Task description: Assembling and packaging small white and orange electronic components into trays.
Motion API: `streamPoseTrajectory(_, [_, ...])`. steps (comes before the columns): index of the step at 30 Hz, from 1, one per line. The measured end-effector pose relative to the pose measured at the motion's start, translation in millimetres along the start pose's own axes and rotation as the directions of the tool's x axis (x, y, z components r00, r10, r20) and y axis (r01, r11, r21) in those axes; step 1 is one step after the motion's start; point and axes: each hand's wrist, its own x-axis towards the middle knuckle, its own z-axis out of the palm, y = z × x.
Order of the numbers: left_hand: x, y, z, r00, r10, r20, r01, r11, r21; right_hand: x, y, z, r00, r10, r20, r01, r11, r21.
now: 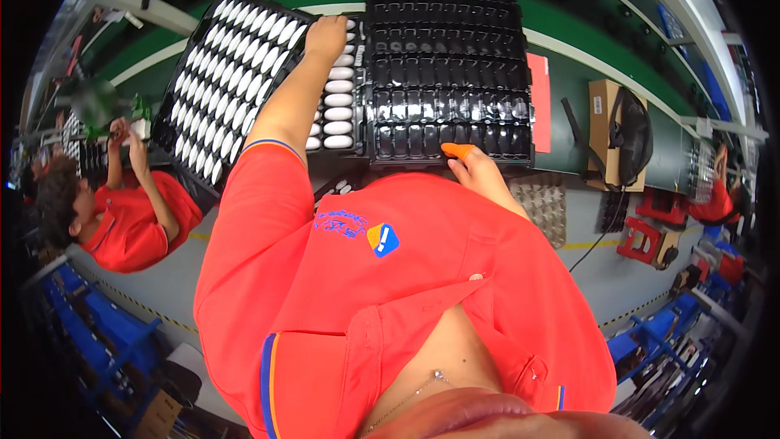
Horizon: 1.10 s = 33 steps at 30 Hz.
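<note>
Blue lettering (341, 223) and a coloured badge (383, 240) marked the red shirt (414, 276); the cardboard box's (603, 142) small label (598, 105) was illegible.

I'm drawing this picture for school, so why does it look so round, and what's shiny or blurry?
Head view: the fisheye lens seems to bend the pale rail at upper right and leaves black corners; head view again: white glints streak the lower rows of the black tray in the middle; also head view: a green patch at left is too blurred to name.
</note>
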Motion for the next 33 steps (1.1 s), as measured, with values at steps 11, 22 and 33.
streamPoseTrajectory(11, [17,28,23,0.936,-0.347,-0.063,0.332,0.926,-0.178,-6,4,0,0.997,0.060,-0.042,-0.060,0.998,0.014])
streamPoseTrajectory(22, [6,34,22,0.950,-0.311,-0.032,0.300,0.935,-0.192,0,12,-3,0.998,0.009,0.057,-0.004,0.996,-0.085])
streamPoseTrajectory(33, [14,24,14,0.959,-0.279,-0.047,0.256,0.928,-0.271,-4,29,-5,0.997,-0.019,0.081,0.024,0.998,-0.059])
